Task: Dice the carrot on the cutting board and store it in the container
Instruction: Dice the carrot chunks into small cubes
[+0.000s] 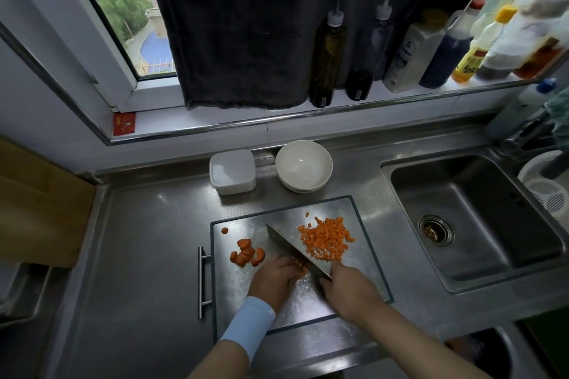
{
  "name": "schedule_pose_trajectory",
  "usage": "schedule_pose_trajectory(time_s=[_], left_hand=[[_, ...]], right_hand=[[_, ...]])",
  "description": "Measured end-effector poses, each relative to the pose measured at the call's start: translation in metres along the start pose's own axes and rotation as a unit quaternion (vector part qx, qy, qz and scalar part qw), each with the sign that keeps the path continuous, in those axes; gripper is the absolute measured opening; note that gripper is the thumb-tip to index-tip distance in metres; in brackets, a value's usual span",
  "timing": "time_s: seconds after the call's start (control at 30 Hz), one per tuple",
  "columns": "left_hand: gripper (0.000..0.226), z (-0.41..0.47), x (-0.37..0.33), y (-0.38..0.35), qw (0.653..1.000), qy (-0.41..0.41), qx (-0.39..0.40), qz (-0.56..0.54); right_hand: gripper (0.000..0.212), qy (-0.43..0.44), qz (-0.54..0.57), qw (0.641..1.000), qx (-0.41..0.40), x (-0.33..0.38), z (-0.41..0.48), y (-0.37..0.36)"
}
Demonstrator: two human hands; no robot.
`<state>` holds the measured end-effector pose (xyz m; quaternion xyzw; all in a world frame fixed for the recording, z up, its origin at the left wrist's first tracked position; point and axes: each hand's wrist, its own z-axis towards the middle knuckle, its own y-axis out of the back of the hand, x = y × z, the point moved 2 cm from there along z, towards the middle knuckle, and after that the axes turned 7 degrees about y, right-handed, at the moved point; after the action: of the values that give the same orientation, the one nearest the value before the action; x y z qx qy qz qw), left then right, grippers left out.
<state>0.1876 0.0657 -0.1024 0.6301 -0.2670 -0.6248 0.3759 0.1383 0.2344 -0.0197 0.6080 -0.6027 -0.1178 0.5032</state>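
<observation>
Steel counter (138, 240) — one board (277, 215), one knife (286, 244)

Over the board's (308, 301) near half, the left hand (274, 281) curls knuckles-up, fingertips holding carrot bits (303, 271); a pale blue cuff (246, 323) wraps its wrist. Just beside it, the right hand (348, 289) grips the knife (289, 246).

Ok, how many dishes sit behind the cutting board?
2: the square container on the left, and the white bowl just right of it. None look hidden.
</observation>
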Motion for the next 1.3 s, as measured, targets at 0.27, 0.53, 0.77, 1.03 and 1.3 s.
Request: schedule_pose_trajectory(time_s=[0.27,0.53,0.77,1.03,1.3], left_hand=[[0.035,0.004,-0.007,0.006,0.999,-0.023,0.002,0.024],[0.041,0.006,-0.013,0.014,0.998,-0.059,-0.008,0.026],[0.036,0.006,-0.006,0.006,0.999,-0.041,0.015,0.019],[0.029,0.003,-0.008,0.010,0.999,-0.049,-0.002,-0.011],[0.021,0.000,-0.002,0.004,0.999,-0.046,-0.004,-0.007]], right_hand=[[0.014,0.019,-0.053,0.998,-0.031,0.012,-0.016,0.000],[0.015,-0.006,-0.082,0.996,-0.019,0.015,-0.026,-0.003],[0.011,-0.032,-0.052,0.998,0.021,0.009,-0.010,-0.007],[0.019,-0.023,-0.012,1.000,0.018,0.015,0.014,-0.016],[0.021,0.003,-0.003,1.000,-0.018,0.022,0.003,-0.005]])
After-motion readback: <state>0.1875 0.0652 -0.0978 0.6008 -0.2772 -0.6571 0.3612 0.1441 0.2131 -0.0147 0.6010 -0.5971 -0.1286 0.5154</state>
